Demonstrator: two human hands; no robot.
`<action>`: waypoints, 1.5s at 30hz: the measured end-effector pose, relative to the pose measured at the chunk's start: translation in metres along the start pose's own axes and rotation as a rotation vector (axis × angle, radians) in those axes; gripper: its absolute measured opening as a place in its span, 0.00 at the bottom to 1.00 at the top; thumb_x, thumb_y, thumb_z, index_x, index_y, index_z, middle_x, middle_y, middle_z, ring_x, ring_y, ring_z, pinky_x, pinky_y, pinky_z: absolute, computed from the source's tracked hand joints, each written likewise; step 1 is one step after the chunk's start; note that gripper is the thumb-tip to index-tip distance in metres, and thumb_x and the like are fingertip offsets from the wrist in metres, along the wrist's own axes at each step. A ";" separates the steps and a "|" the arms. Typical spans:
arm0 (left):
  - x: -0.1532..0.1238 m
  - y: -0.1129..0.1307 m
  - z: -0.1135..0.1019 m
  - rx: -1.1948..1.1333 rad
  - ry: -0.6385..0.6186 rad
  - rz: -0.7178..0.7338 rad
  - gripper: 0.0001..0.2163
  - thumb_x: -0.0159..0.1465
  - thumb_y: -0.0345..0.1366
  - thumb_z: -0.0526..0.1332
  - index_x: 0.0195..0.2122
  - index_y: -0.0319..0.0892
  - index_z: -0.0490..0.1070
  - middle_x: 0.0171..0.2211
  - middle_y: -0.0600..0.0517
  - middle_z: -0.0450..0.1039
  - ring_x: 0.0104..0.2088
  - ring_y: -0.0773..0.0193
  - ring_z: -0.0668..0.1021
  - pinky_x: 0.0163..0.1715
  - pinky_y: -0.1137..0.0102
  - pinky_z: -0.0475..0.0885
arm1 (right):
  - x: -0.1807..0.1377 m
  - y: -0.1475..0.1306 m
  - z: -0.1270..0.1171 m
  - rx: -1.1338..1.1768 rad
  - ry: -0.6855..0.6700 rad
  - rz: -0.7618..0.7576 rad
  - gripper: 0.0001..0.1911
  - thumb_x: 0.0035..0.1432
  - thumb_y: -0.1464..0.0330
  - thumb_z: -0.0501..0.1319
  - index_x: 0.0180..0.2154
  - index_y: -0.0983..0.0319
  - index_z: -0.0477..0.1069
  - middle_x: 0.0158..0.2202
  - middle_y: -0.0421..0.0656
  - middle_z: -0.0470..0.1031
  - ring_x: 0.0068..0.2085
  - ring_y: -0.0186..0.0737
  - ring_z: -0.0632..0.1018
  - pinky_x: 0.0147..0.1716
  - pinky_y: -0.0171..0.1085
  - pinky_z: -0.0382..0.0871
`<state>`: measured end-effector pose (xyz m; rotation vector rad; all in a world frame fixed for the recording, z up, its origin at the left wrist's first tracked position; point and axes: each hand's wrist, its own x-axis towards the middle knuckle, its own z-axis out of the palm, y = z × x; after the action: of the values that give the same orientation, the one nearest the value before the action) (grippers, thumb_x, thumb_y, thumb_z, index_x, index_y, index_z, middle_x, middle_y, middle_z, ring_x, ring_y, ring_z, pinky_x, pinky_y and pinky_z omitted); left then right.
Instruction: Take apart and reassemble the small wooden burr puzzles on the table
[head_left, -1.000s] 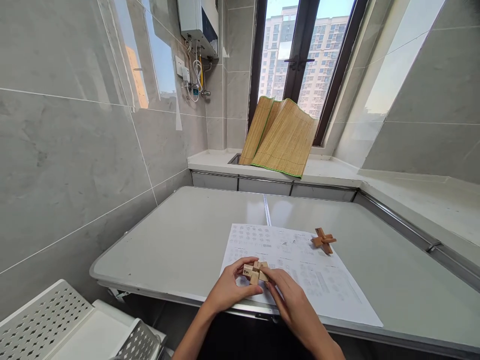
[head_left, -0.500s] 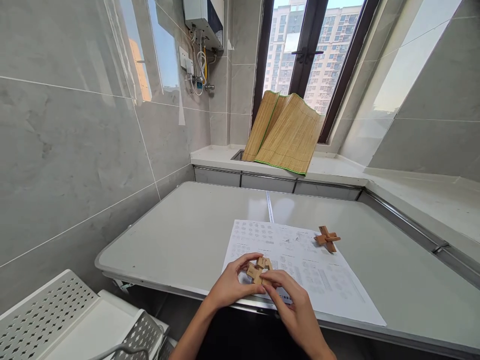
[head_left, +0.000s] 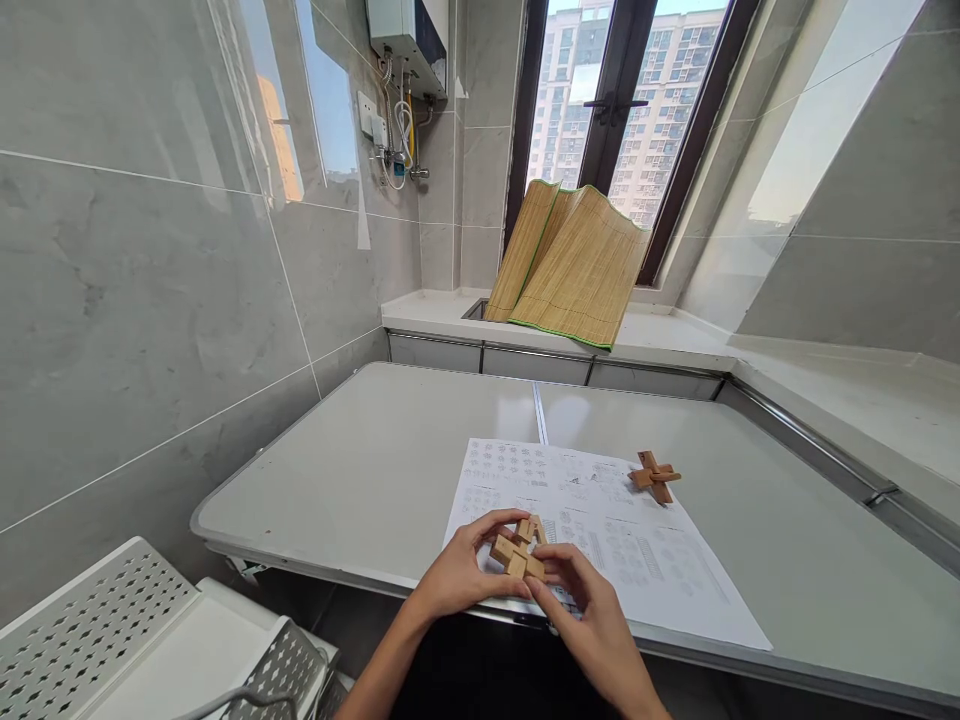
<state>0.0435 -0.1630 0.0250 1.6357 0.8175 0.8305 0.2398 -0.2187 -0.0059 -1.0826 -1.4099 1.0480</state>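
Note:
Between my hands is a light wooden burr puzzle (head_left: 517,556) of interlocking notched sticks, held just above the front edge of the sheet. My left hand (head_left: 469,570) grips it from the left, thumb below and fingers on top. On the other side my right hand (head_left: 581,590) pinches its right part between thumb and fingers. Part of the puzzle is hidden behind my fingertips. Under it lies a white instruction sheet (head_left: 600,540) printed with rows of small diagrams. A darker brown wooden puzzle (head_left: 654,478), cross-shaped, rests at the sheet's upper right edge.
The pale folding table (head_left: 337,470) has a seam down its middle. Behind it, a bamboo mat (head_left: 577,270) leans on the white counter (head_left: 435,312) by the window. A white perforated rack (head_left: 97,630) stands at the lower left, below the table's height.
The light wooden puzzle has turned slightly, showing more of its front faces. My right fingers have shifted a little lower and to the right along it. The darker puzzle has stayed put.

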 end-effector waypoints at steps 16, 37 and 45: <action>0.001 -0.007 0.000 -0.116 -0.006 0.061 0.32 0.57 0.40 0.76 0.61 0.48 0.69 0.60 0.44 0.72 0.60 0.50 0.74 0.63 0.57 0.66 | 0.033 -0.027 0.002 0.184 -0.029 0.144 0.23 0.61 0.46 0.65 0.40 0.59 0.80 0.41 0.46 0.83 0.45 0.51 0.81 0.47 0.44 0.75; 0.006 -0.001 0.004 -0.155 -0.006 -0.042 0.23 0.68 0.58 0.60 0.40 0.39 0.72 0.29 0.50 0.77 0.31 0.60 0.81 0.39 0.66 0.74 | 0.034 -0.018 0.019 0.172 0.150 0.070 0.21 0.60 0.48 0.66 0.38 0.59 0.76 0.37 0.45 0.81 0.41 0.48 0.80 0.44 0.42 0.75; 0.006 -0.009 0.004 -0.166 0.022 -0.060 0.21 0.65 0.56 0.64 0.40 0.39 0.71 0.32 0.53 0.74 0.30 0.65 0.77 0.37 0.68 0.72 | 0.031 -0.012 0.020 0.172 0.151 0.058 0.20 0.61 0.50 0.66 0.39 0.60 0.76 0.41 0.48 0.82 0.45 0.49 0.80 0.48 0.45 0.75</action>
<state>0.0497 -0.1583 0.0164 1.4519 0.7879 0.8522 0.2164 -0.1918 0.0099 -1.0590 -1.1530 1.0845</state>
